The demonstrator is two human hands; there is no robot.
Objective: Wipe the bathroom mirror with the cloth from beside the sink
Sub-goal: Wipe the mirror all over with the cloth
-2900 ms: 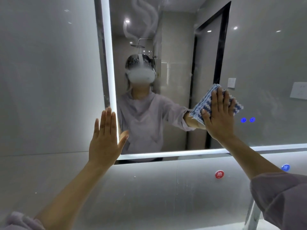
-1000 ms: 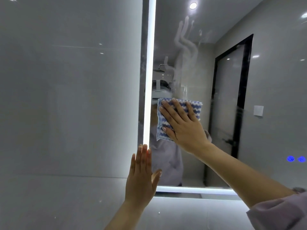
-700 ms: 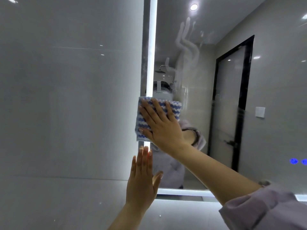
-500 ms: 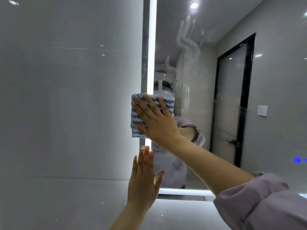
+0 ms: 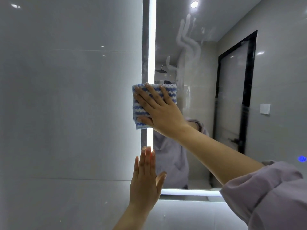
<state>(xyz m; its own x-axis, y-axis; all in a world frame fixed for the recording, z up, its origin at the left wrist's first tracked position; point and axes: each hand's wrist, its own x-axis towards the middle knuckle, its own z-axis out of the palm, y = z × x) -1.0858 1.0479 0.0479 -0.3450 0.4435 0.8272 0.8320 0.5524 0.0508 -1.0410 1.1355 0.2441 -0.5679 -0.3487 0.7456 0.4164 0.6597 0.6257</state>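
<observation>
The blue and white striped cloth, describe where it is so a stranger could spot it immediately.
Find the wall mirror with the glowing white light strip down its left edge. Halfway up that strip, the right hand presses a folded blue and white wavy-striped cloth flat; it is the only patterned thing there.

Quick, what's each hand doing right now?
Left hand: open, flat against the mirror's lower left corner, holding nothing.
Right hand: open, fingers spread, pressing the cloth on the mirror.

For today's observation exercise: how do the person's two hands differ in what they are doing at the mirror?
The right hand presses a blue-and-white cloth against the mirror's lit left edge; the left hand holds nothing. The right hand sits higher with fingers spread and angled up-left; the left hand sits lower at the bottom corner, fingers together and pointing up. Both lie flat and open.
</observation>
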